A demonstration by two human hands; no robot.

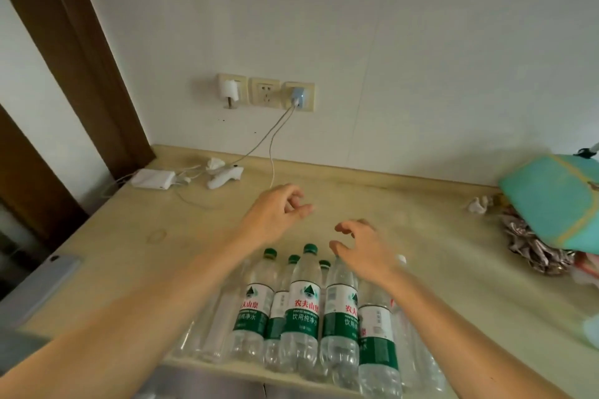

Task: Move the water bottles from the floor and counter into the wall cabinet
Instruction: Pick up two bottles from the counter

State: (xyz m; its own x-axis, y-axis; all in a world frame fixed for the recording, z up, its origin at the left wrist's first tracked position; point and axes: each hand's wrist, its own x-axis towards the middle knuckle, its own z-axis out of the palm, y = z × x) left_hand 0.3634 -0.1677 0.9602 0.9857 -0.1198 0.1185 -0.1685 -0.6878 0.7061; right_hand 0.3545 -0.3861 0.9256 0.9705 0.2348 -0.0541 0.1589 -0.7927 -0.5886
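bottles [304, 311] at counter [453, 236] front edge, phone [42, 282] left

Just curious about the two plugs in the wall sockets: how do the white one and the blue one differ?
The white plug sits in the leftmost socket; the blue plug sits in the rightmost. Cables run from the blue plug down to the counter; none shows from the white plug. Both stick out from cream wall plates, with a free socket between them.
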